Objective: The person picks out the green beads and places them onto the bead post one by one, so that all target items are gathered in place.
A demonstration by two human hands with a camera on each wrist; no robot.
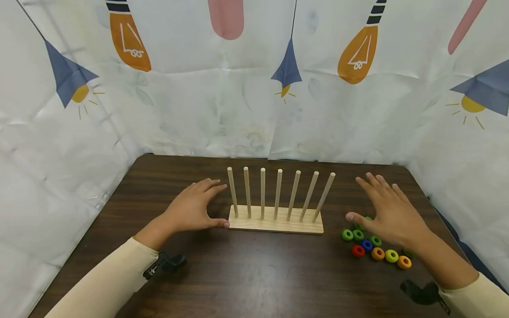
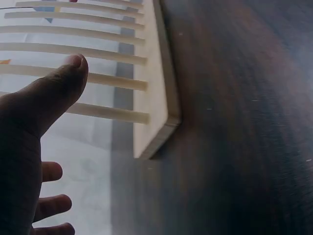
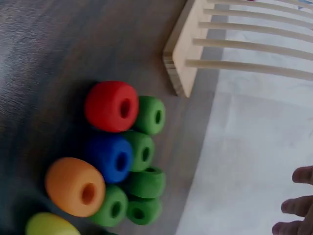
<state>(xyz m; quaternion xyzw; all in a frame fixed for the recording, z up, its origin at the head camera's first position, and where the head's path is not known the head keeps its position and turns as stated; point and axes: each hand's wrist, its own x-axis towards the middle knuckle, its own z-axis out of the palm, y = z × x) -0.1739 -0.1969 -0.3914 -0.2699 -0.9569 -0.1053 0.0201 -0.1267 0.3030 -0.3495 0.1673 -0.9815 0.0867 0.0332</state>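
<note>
Dark-brown tabletop [image 1: 222, 274] beneath a left hand [image 1: 191, 207] and a right hand [image 1: 391, 216], held well apart.

Nearest, soft glare on grained wood between cream sleeves [image 1: 107, 282]; just below the right hand and its spread fingers, loose beads [image 3: 101, 156] in red, blue, orange, yellow and green; between both hands, a pale wooden rack [image 1: 274, 226] with seven upright pegs [image 1: 278, 192], beside the left hand's parted thumb and fingers, touching or not impossible to tell; beyond both hands, rounded far corners, then creased white cloth [image 1: 179, 106] printed with orange bulbs [image 1: 359, 51] and blue lamps [image 1: 287, 68].
</note>
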